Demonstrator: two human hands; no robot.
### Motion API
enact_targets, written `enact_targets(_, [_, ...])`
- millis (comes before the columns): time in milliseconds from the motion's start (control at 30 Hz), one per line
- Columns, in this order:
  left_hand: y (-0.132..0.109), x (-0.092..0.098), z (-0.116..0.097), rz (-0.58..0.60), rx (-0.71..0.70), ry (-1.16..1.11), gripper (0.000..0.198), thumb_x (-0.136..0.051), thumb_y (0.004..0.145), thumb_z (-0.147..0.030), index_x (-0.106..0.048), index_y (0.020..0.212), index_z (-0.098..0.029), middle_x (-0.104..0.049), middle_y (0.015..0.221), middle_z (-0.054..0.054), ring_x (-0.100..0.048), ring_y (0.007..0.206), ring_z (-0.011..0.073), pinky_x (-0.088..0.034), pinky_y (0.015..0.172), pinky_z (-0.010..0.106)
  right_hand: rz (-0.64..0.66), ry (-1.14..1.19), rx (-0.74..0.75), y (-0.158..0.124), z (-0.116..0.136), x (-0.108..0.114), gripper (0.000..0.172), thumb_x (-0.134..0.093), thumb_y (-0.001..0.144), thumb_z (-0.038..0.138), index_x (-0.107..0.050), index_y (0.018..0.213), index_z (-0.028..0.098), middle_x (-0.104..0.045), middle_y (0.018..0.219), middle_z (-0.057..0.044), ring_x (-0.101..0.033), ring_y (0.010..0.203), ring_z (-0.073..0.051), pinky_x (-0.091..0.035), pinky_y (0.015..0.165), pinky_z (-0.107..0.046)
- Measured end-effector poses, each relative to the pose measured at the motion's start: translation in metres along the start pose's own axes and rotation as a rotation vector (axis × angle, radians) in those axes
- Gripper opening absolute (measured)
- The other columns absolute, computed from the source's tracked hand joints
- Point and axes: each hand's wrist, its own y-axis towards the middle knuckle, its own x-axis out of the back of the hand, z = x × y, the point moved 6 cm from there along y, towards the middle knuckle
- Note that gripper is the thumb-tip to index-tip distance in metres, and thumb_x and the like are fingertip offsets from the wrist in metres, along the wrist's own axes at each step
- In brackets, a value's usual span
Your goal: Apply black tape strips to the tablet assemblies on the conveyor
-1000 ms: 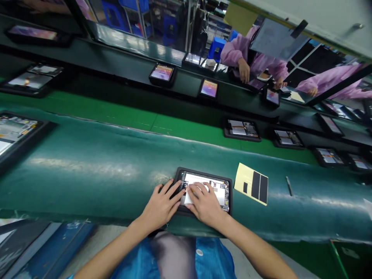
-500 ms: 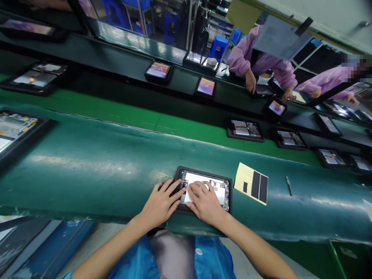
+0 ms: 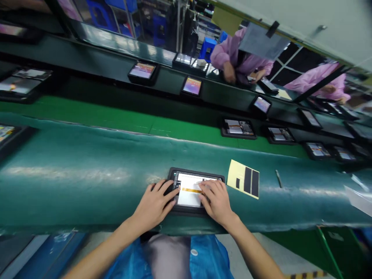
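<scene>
An opened tablet (image 3: 188, 199) lies in a black tray (image 3: 197, 171) on the green bench mat, a white panel and an orange ribbon strip (image 3: 192, 190) showing. My left hand (image 3: 155, 203) rests on the tray's left edge, fingers spread, fingertips on the device's left end. Over the right part of the device is my right hand (image 3: 216, 201), its fingers bent and apart, fingertips near the strip's right end. Neither hand visibly holds anything. Just right of the tray lies a yellow sheet with black strips (image 3: 240, 178).
A thin tool (image 3: 278, 179) lies right of the sheet. Beyond the mat, a green belt (image 3: 124, 120) carries more opened tablets (image 3: 238, 128). Lit devices (image 3: 192, 86) stand on the dark shelf behind, where people in pink sleeves work. Another tray (image 3: 14, 137) is at the left.
My right hand has moved right across the device, uncovering the white panel and orange strip. My left hand stays at the left edge. The whole view has shifted slightly.
</scene>
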Motion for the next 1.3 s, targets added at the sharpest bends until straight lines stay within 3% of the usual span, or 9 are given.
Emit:
enact_targets(100, [0.015,0.005,-0.001,-0.095,-0.015,0.002,0.034,-0.048,0.101,-0.034,-0.07,0.126,-0.027,-0.062,0.131,0.014,-0.053,0.124,0.0352,-0.043,0.094,0.048,-0.084,-0.015,-0.198,-0.021,-0.047,0.028,0.018,-0.055,0.103,0.028,-0.068,0.114,0.022,-0.072,0.111,-0.009,-0.064,0.104,-0.023,-0.047,0.09,-0.04])
enact_targets(167, [0.032,0.006,-0.012,-0.133,-0.098,-0.035,0.035,-0.047,0.101,-0.033,-0.069,0.127,-0.025,-0.061,0.134,0.015,-0.051,0.129,0.0359,-0.042,0.101,0.052,-0.113,-0.034,-0.38,-0.038,-0.088,0.046,0.02,-0.053,0.103,0.033,-0.07,0.105,0.022,-0.072,0.106,-0.009,-0.066,0.103,-0.023,-0.049,0.091,-0.039])
enact_targets(267, [0.069,-0.002,-0.044,-0.103,-0.287,-0.124,0.034,-0.051,0.1,-0.035,-0.068,0.128,-0.025,-0.06,0.14,0.012,-0.048,0.136,0.035,-0.037,0.112,0.055,-0.069,-0.077,-0.578,-0.061,-0.143,0.064,0.03,-0.048,0.103,0.039,-0.071,0.097,0.021,-0.072,0.102,-0.01,-0.068,0.097,-0.024,-0.052,0.086,-0.037])
enact_targets(367, [0.11,-0.017,-0.087,-0.017,-0.457,-0.163,0.037,-0.056,0.099,-0.041,-0.067,0.129,-0.023,-0.058,0.143,0.013,-0.045,0.141,0.0349,-0.032,0.118,0.055,0.002,-0.111,-0.608,-0.071,-0.17,0.068,0.03,-0.048,0.102,0.038,-0.072,0.096,0.021,-0.072,0.099,-0.009,-0.068,0.087,-0.022,-0.052,0.078,-0.034])
enact_targets(500, [0.157,-0.046,-0.137,0.1,-0.566,-0.149,0.045,-0.058,0.098,-0.047,-0.063,0.135,-0.023,-0.05,0.153,0.016,-0.039,0.148,0.0366,-0.027,0.12,0.057,0.091,-0.133,-0.586,-0.073,-0.178,0.059,0.025,-0.051,0.101,0.035,-0.072,0.101,0.021,-0.071,0.103,-0.007,-0.067,0.084,-0.019,-0.05,0.076,-0.031])
enact_targets(633, [0.181,-0.073,-0.163,0.139,-0.592,-0.139,0.051,-0.057,0.098,-0.054,-0.062,0.139,-0.023,-0.044,0.158,0.018,-0.033,0.151,0.0373,-0.024,0.121,0.059,0.13,-0.159,-0.569,-0.072,-0.179,0.05,0.023,-0.052,0.102,0.033,-0.071,0.101,0.021,-0.07,0.103,-0.006,-0.065,0.085,-0.018,-0.047,0.077,-0.029])
enact_targets(800, [0.186,-0.094,-0.165,0.179,-0.561,-0.124,0.057,-0.052,0.098,-0.059,-0.06,0.142,-0.023,-0.044,0.158,0.02,-0.035,0.15,0.0408,-0.025,0.118,0.066,0.151,-0.218,-0.573,-0.072,-0.181,0.044,0.025,-0.05,0.104,0.031,-0.068,0.09,0.019,-0.068,0.097,-0.005,-0.063,0.093,-0.02,-0.04,0.076,-0.029])
enact_targets(1067, [0.185,-0.095,-0.165,0.182,-0.52,-0.142,0.057,-0.052,0.098,-0.059,-0.06,0.141,-0.023,-0.043,0.159,0.019,-0.033,0.15,0.0413,-0.021,0.118,0.069,0.178,-0.303,-0.548,-0.066,-0.172,0.044,0.025,-0.048,0.105,0.026,-0.065,0.089,0.018,-0.067,0.096,-0.007,-0.059,0.091,-0.021,-0.036,0.083,-0.033])
enact_targets(1300, [0.186,-0.098,-0.166,0.172,-0.513,-0.173,0.056,-0.054,0.097,-0.059,-0.061,0.14,-0.026,-0.044,0.159,0.018,-0.032,0.149,0.0432,-0.019,0.117,0.073,0.068,-0.327,-0.558,-0.055,-0.165,0.068,0.029,-0.042,0.106,0.031,-0.064,0.093,0.018,-0.067,0.098,-0.01,-0.058,0.095,-0.024,-0.036,0.086,-0.037])
